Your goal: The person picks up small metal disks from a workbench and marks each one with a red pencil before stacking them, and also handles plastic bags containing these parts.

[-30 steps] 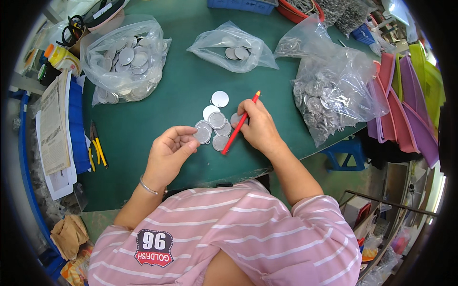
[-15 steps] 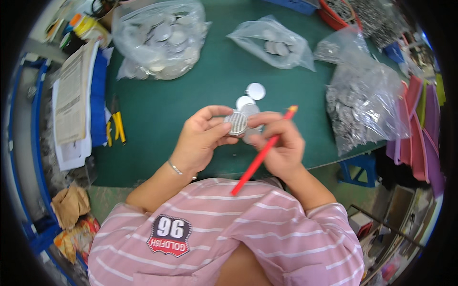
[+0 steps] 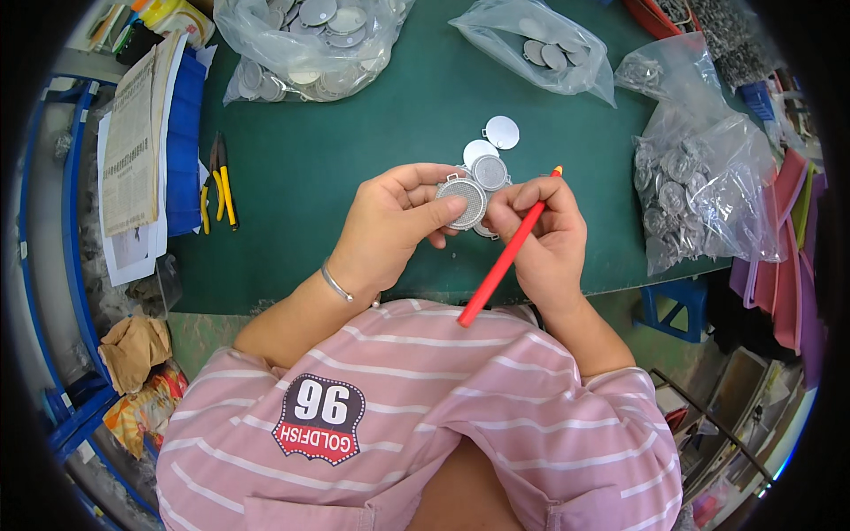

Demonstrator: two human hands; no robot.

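My left hand (image 3: 390,217) pinches a round silver metal disc (image 3: 460,203) between thumb and fingers. The disc has a raised rim, a textured face and a small loop at its top. Close to its right, my right hand (image 3: 553,239) grips a red pencil (image 3: 505,263), slanting with its yellowish end up and away from me. Its thumb and index fingertips meet near the discs; whether they also pinch something small is hidden. Beyond my hands, a grey rimmed disc (image 3: 490,173) and two plain pale discs (image 3: 502,132) lie in an overlapping row. Another disc (image 3: 484,231) is partly hidden below.
Clear bags of metal discs stand at far left (image 3: 310,53) and far centre (image 3: 540,49); a bag of silver pieces (image 3: 699,190) lies right. Yellow-handled pliers (image 3: 220,186) rest beside a blue tray (image 3: 185,146) and papers (image 3: 133,159). The green table's (image 3: 310,146) front edge runs before me.
The whole view has shifted, so the table things sit higher in the picture. My right index finger has curled back from the held disc. The left hand still holds it, its loop now visible.
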